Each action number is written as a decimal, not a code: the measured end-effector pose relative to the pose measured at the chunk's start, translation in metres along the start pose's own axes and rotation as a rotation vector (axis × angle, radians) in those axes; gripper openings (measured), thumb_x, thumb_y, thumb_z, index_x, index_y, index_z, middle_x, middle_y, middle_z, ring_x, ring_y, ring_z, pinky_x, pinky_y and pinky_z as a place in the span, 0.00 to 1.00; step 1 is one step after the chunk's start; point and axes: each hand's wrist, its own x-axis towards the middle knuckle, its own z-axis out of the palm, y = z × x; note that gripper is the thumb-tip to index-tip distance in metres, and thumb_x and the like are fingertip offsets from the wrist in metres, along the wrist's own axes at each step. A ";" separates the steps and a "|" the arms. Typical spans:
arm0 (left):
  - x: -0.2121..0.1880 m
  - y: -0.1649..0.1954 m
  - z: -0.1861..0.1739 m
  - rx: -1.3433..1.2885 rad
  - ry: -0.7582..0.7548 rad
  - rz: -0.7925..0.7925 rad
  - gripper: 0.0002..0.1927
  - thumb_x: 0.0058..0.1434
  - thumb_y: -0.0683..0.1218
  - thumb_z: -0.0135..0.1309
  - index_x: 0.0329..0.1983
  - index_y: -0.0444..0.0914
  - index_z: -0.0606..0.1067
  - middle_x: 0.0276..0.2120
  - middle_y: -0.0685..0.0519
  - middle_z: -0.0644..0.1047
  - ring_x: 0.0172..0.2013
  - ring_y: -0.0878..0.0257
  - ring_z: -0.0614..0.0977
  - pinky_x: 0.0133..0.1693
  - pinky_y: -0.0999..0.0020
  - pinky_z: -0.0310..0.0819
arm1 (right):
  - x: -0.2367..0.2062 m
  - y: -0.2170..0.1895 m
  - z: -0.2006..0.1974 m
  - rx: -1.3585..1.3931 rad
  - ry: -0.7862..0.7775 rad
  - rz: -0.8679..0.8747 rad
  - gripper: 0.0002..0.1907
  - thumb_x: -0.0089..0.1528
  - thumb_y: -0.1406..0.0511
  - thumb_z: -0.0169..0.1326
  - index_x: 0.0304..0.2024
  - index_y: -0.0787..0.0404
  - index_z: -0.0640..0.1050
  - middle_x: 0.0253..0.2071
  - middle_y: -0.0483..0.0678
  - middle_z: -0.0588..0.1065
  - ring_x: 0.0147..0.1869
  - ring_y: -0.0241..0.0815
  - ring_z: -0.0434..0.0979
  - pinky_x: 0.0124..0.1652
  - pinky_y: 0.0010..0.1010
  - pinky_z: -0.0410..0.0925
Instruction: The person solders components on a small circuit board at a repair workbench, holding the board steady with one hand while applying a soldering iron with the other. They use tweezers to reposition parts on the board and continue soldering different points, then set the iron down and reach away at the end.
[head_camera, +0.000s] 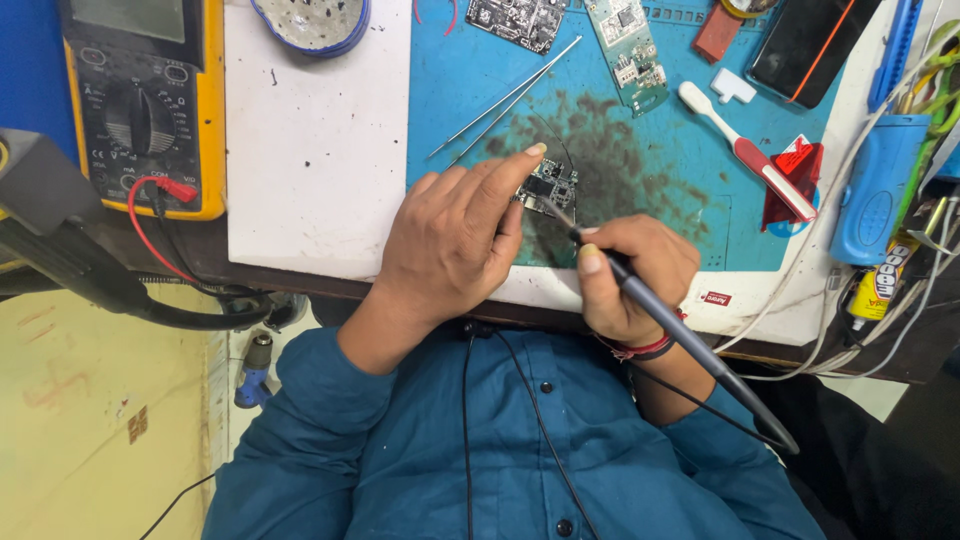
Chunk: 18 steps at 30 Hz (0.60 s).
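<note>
Circuit board (549, 187), small and dark, lies on the stained blue work mat (650, 170) near the mat's front edge, and my left hand (455, 240) pins it there, the forefinger stretched over its far side and the thumb against its near side, so that hand is closed on the board. My right hand (630, 275) is wrapped tight round the grey handle of a soldering iron (640, 300), whose thin tip comes down on the board's near right corner; the iron's cable runs off past my wrist toward the table's front edge. Just beyond the board, a pair of fine tweezers (505, 100) lies slantwise across the mat. Farther back toward the mat's rear edge sit two more boards, a dark one (518, 20) and a green one (628, 50). To the right of my work a white toothbrush with a red grip (745, 150) rests on the mat, and past it a blue tool (878, 190) on the table's right side. Left of the mat lies a white tile (315, 150), and at the table's left edge a yellow multimeter (145, 100) with a red lead plugged in.
</note>
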 end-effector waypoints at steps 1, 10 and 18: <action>0.000 0.000 0.000 0.001 0.007 0.003 0.32 0.66 0.39 0.57 0.73 0.42 0.62 0.55 0.52 0.77 0.45 0.57 0.80 0.46 0.61 0.71 | -0.001 0.000 0.000 0.012 0.026 0.024 0.05 0.65 0.69 0.55 0.39 0.67 0.76 0.32 0.53 0.77 0.30 0.45 0.76 0.30 0.30 0.67; -0.003 -0.001 0.002 0.070 -0.036 0.022 0.36 0.65 0.40 0.57 0.76 0.39 0.60 0.63 0.52 0.75 0.43 0.57 0.78 0.46 0.61 0.71 | -0.003 0.001 0.002 0.001 0.022 -0.021 0.06 0.68 0.69 0.55 0.37 0.67 0.75 0.32 0.52 0.77 0.31 0.45 0.77 0.31 0.30 0.68; -0.005 -0.002 0.004 0.045 -0.006 0.023 0.36 0.66 0.44 0.60 0.75 0.40 0.60 0.60 0.49 0.75 0.45 0.56 0.79 0.46 0.61 0.71 | 0.001 0.000 0.003 -0.017 0.012 -0.018 0.05 0.68 0.70 0.56 0.38 0.66 0.75 0.33 0.52 0.78 0.31 0.45 0.78 0.31 0.30 0.69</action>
